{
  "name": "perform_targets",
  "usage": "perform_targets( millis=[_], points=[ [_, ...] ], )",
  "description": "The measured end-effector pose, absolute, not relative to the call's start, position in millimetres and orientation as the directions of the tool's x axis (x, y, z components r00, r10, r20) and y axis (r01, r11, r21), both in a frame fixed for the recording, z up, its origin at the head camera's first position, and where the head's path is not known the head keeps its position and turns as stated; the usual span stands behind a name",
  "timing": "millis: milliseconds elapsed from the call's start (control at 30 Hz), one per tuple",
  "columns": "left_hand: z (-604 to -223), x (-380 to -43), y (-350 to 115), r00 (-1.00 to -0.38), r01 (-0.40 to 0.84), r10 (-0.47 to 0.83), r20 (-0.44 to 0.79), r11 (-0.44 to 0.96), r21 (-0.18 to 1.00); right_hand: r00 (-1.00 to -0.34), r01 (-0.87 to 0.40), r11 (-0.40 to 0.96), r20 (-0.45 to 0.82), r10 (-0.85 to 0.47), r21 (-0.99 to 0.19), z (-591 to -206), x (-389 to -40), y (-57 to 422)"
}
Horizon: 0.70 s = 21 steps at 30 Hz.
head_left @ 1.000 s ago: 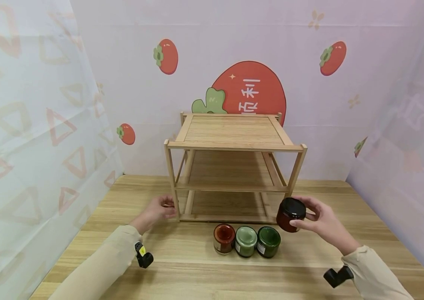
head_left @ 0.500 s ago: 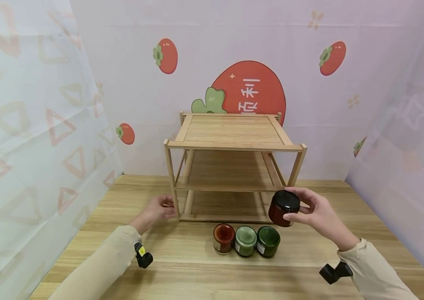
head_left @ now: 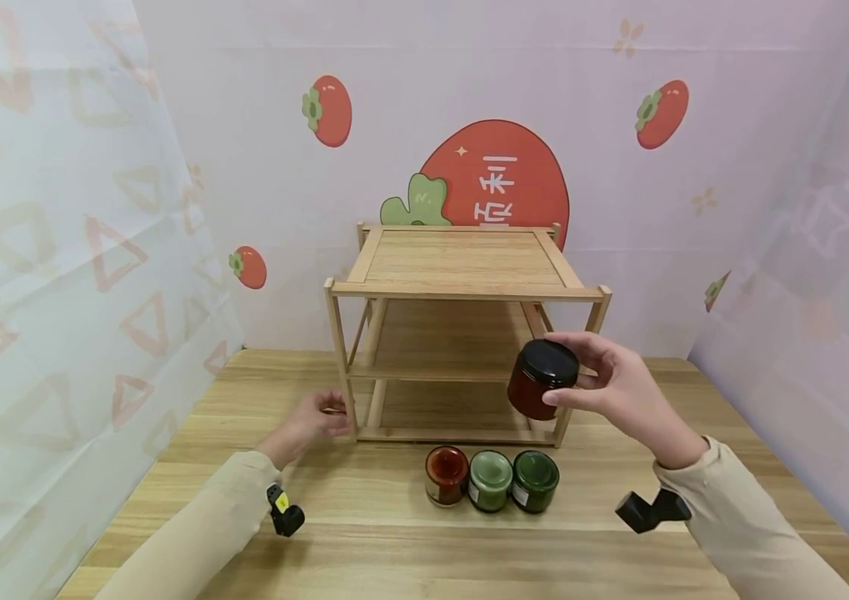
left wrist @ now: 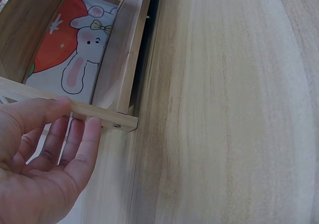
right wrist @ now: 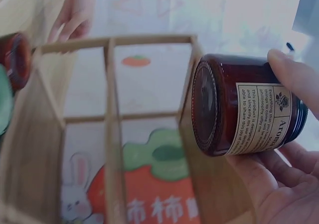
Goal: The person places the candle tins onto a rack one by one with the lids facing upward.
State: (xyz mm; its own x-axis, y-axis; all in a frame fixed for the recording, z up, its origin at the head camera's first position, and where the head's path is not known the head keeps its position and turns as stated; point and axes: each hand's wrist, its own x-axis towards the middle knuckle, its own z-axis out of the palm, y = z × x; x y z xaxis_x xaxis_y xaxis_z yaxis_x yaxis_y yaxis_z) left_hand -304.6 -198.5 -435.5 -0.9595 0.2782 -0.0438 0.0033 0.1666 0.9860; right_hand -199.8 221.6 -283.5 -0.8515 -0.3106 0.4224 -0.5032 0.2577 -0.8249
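My right hand (head_left: 626, 398) holds a dark red-brown glass candle jar (head_left: 541, 382) with a black lid, thumb on one side and fingers on the other. The jar is raised in front of the right side of a wooden three-tier shelf (head_left: 469, 258), overlapping its middle tier in the head view. A printed cream label (right wrist: 261, 117) shows on the jar in the right wrist view. At the shelf's lower front left, my left hand (head_left: 312, 423) pinches the upright post (left wrist: 107, 115) between thumb and fingers.
A row of jars stands on the table before the shelf: red-brown (head_left: 446, 475), pale green (head_left: 490, 481) and dark green (head_left: 535, 482). Behind and at both sides hang printed cloth walls (head_left: 274, 167). The wooden tabletop (head_left: 394, 558) extends in front of the jars.
My right hand has lifted the candle jar and carried it leftward, from beside the shelf's right front post to before the middle tier. The left hand stays at the post.
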Motion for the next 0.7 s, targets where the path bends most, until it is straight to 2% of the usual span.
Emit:
perform_targets(
  millis=[367, 700],
  points=[
    [-434.1, -302.8, -197.4, -0.963, -0.002, 0.264, -0.050, 0.181, 0.983, -0.869, -0.465, 0.263, 0.379, -0.318, -0.845, -242.1, -200.1, 185.0],
    [-434.5, -301.8, -197.3, -0.967, -0.008, 0.248, -0.056, 0.189, 0.982, -0.874, -0.465, 0.322, 0.371, -0.313, -0.825, -213.0, -223.4, 152.2]
  ],
)
